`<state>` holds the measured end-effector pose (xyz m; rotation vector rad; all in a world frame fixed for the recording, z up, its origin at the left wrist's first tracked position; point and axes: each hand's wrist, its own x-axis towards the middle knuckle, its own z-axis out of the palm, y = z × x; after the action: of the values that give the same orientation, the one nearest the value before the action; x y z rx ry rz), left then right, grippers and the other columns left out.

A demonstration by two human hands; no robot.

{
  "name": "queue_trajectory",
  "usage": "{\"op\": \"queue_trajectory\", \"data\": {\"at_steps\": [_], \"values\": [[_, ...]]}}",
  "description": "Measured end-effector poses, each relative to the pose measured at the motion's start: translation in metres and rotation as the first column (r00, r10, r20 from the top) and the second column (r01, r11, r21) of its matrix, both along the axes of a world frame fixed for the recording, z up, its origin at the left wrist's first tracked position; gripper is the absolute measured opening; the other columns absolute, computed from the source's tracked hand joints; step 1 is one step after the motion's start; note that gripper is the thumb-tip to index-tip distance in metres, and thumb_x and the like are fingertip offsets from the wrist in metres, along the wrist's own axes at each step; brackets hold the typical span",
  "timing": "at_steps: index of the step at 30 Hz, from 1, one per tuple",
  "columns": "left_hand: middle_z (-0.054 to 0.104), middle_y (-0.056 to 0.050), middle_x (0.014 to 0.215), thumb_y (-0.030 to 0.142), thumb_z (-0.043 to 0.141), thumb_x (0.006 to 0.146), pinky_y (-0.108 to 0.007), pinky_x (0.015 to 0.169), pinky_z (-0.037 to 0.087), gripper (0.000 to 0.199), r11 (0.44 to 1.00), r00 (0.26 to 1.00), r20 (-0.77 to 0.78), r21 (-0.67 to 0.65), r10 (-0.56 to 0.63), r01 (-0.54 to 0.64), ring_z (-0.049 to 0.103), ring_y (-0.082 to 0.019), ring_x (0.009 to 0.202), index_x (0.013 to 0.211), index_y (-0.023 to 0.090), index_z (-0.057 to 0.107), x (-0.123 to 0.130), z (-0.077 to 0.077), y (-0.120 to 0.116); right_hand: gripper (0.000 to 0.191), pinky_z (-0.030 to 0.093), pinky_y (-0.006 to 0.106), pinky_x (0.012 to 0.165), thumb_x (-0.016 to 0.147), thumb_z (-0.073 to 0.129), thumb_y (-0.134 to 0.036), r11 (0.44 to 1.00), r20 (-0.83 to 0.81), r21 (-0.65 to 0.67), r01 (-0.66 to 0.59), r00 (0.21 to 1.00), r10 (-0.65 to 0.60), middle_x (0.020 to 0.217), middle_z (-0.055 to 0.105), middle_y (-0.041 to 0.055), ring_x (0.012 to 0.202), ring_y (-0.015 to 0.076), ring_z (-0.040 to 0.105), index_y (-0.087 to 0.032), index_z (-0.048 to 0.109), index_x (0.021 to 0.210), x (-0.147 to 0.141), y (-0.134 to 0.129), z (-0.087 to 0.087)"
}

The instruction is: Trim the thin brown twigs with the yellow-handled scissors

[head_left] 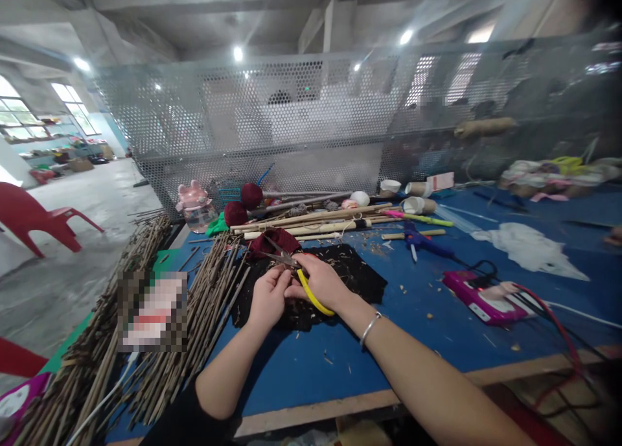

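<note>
My right hand point(324, 282) grips a pair of scissors point(311, 295) with a yellow handle. Their metal blades point away to the upper left, a little apart. Close beside it, my left hand point(269, 297) is closed in a pinch near the blades. Whatever its fingers hold is too small or hidden to make out. Both hands are above a black cloth point(363, 276) strewn with small light scraps. Just beyond the scissors' tips lies a dark red piece of fabric or yarn point(282, 240).
Bundled thin sticks point(207, 310) lie to the left on the blue table point(301, 381). A blue glue gun point(422, 242), a magenta power strip point(479, 297) and a white plastic bag point(529, 251) are to the right. Behind stand a pink jar point(194, 206) and a perforated metal screen point(272, 122).
</note>
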<state>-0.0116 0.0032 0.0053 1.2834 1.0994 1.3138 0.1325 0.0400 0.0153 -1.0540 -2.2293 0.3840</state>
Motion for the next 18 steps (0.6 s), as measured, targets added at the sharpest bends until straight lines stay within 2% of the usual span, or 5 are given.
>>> {"op": "queue_trajectory", "data": {"at_steps": [9, 18], "values": [[0.054, 0.003, 0.053, 0.043, 0.053, 0.079, -0.019, 0.038, 0.037, 0.029, 0.999, 0.999, -0.046, 0.032, 0.028, -0.027, 0.043, -0.007, 0.038, 0.070, 0.016, 0.054, 0.0000, 0.0052, -0.0025, 0.054, 0.040, 0.025, 0.065, 0.063, 0.068, -0.056, 1.000, -0.042, -0.010, -0.004, 0.999, 0.003, 0.088, 0.062, 0.0054, 0.074, 0.0178, 0.057, -0.020, 0.056, 0.101, -0.0023, 0.0001, -0.0014], [0.053, 0.002, 0.055, 0.044, 0.053, 0.078, -0.018, 0.035, 0.036, 0.031, 1.000, 0.999, -0.018, 0.002, 0.028, -0.028, 0.043, -0.006, 0.037, 0.082, 0.014, 0.060, -0.0008, 0.0024, -0.0010, 0.048, 0.036, 0.020, 0.055, 0.067, 0.065, -0.056, 0.999, -0.079, -0.052, -0.012, 0.997, 0.008, 0.073, 0.061, 0.0014, 0.060, 0.0126, 0.051, -0.019, 0.057, 0.098, -0.0022, -0.0013, -0.0024]]}}
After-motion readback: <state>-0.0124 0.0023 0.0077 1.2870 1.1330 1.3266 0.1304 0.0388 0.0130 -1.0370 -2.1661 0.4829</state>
